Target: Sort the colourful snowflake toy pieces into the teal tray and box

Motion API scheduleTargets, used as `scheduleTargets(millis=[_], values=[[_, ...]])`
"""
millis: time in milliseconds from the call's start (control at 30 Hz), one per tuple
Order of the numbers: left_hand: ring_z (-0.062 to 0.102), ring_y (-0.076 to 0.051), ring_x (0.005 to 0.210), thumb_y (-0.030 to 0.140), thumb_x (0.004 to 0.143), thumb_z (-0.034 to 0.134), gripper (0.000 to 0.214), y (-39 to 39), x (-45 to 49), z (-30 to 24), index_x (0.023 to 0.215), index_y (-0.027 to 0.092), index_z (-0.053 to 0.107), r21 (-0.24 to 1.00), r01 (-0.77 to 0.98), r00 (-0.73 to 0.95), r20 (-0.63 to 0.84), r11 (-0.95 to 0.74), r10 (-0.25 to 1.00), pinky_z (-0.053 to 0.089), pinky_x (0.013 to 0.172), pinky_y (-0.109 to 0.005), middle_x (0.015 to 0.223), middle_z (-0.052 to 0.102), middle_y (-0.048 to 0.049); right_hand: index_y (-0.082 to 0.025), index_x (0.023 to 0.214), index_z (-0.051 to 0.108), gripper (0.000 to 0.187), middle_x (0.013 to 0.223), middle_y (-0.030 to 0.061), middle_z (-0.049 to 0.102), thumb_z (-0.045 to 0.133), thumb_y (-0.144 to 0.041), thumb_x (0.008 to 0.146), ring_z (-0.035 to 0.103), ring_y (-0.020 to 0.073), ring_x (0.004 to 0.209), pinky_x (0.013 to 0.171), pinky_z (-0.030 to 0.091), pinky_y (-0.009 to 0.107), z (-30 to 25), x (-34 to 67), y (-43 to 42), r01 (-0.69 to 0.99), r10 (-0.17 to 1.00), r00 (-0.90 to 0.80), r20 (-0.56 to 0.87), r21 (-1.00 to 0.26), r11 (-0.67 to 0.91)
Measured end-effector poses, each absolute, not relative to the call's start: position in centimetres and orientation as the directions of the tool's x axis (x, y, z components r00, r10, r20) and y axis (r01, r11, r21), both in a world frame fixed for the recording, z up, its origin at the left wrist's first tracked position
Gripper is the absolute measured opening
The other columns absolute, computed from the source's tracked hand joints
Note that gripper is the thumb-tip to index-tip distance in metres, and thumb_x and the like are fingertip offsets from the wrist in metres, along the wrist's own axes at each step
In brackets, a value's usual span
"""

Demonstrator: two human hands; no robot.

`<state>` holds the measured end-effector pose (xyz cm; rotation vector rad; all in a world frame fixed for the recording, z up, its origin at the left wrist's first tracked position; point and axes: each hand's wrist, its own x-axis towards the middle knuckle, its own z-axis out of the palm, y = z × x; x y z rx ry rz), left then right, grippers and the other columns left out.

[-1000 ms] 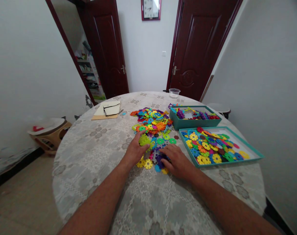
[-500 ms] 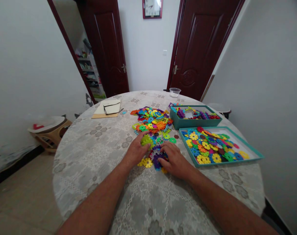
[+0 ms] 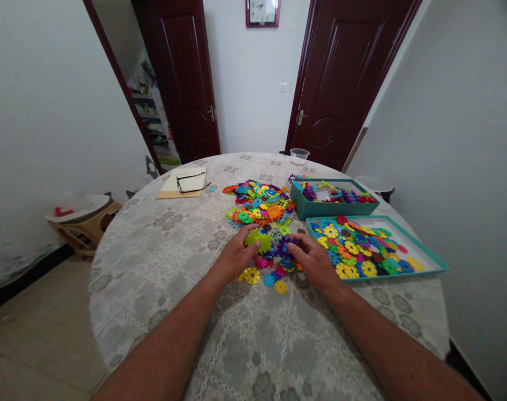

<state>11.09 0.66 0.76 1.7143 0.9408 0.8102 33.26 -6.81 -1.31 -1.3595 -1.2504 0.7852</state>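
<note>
Between the thumb and fingers of my left hand (image 3: pixel 235 253) is a stack of lime-green gear-shaped plastic pieces (image 3: pixel 258 241). My right hand (image 3: pixel 316 260) pinches purple gear-shaped pieces (image 3: pixel 283 247), close beside the green ones. A grey gear piece seems to lie between the two, but I cannot tell whether they are joined. Under and in front of my hands lie loose flower-shaped discs, among them a yellow disc (image 3: pixel 251 275), a blue disc (image 3: pixel 269 279) and an orange-yellow disc (image 3: pixel 280 287). Just beyond is a mixed heap of colourful pieces (image 3: pixel 259 203).
To the right stand a deep teal box (image 3: pixel 334 209) of gear pieces and a shallow teal tray (image 3: pixel 420 253) of flower discs. Black glasses (image 3: pixel 191 184) rest on a notepad (image 3: pixel 170 181) at the left. A clear plastic bowl (image 3: pixel 299 156) sits at the table's far edge.
My right hand has moved slightly up and right with the purple pieces, turning its thumb side up. Discs it covered now show. My left hand keeps the green pieces, shifted slightly right.
</note>
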Motion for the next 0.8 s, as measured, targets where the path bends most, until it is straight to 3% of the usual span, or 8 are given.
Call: scheduleTargets(millis=[133,233,333,467,633,800], values=[[0.070,-0.020,0.093,0.020,0.086,0.060,0.053,0.2,11.3,0.9,0.139,0.022,0.060,0.941,0.215,0.583,0.091,-0.262,0.807,0.059,0.086,-0.033,0.116,0.072,-0.0048,-0.022,0.110,0.069,0.028,0.103,0.0044,0.074,0.067,-0.044,0.093,0.069,0.0213,0.090,0.081,0.055,0.033,-1.0,32.4,-7.3,0.235,0.968,0.158,0.195,-0.960,0.155],[0.068,-0.023,0.108,0.018,0.085,0.059,0.048,-0.3,11.6,0.9,0.133,0.021,0.064,0.933,0.170,0.654,0.133,-0.316,0.744,0.056,0.097,-0.035,0.123,0.071,-0.0059,-0.024,0.113,0.069,0.025,0.107,0.0043,0.073,0.065,-0.040,0.094,0.068,0.0208,0.090,0.080,0.055,0.033,-0.9,31.8,-7.5,0.341,0.964,0.133,0.230,-0.924,0.174],[0.065,-0.025,0.118,0.017,0.086,0.058,0.050,-0.5,11.7,1.0,0.135,0.021,0.063,0.924,0.152,0.689,0.156,-0.352,0.708,0.053,0.104,-0.038,0.129,0.069,-0.0074,-0.024,0.116,0.068,0.026,0.103,0.0035,0.072,0.064,-0.037,0.094,0.067,0.0203,0.085,0.075,0.053,0.032,-1.0,31.6,-7.6,0.404,0.965,0.119,0.232,-0.899,0.166],[0.062,-0.027,0.125,0.016,0.086,0.059,0.056,-0.4,11.5,1.2,0.141,0.021,0.060,0.907,0.167,0.699,0.169,-0.388,0.695,0.047,0.113,-0.041,0.136,0.067,-0.0085,-0.024,0.114,0.066,0.024,0.095,0.0018,0.072,0.062,-0.039,0.095,0.066,0.0198,0.080,0.072,0.053,0.031,-1.3,32.0,-7.4,0.364,0.978,0.068,0.199,-0.917,0.162],[0.062,-0.026,0.127,0.018,0.088,0.060,0.055,-0.2,11.3,0.6,0.144,0.024,0.059,0.893,0.159,0.690,0.204,-0.420,0.695,0.046,0.113,-0.040,0.138,0.067,-0.0076,-0.023,0.111,0.065,0.021,0.100,0.0027,0.072,0.063,-0.037,0.095,0.067,0.0200,0.086,0.077,0.053,0.031,-1.5,32.4,-7.4,0.365,0.971,0.072,0.227,-0.912,0.186],[0.072,-0.020,0.094,0.025,0.096,0.054,0.049,-0.6,11.6,0.1,0.145,0.024,0.052,0.944,0.154,0.639,0.131,-0.292,0.758,0.058,0.086,-0.033,0.112,0.075,-0.0049,-0.023,0.112,0.064,0.021,0.102,0.0033,0.072,0.064,-0.034,0.094,0.068,0.0207,0.091,0.083,0.053,0.033,-1.0,32.4,-7.8,0.409,0.961,0.075,0.266,-0.887,0.214]])
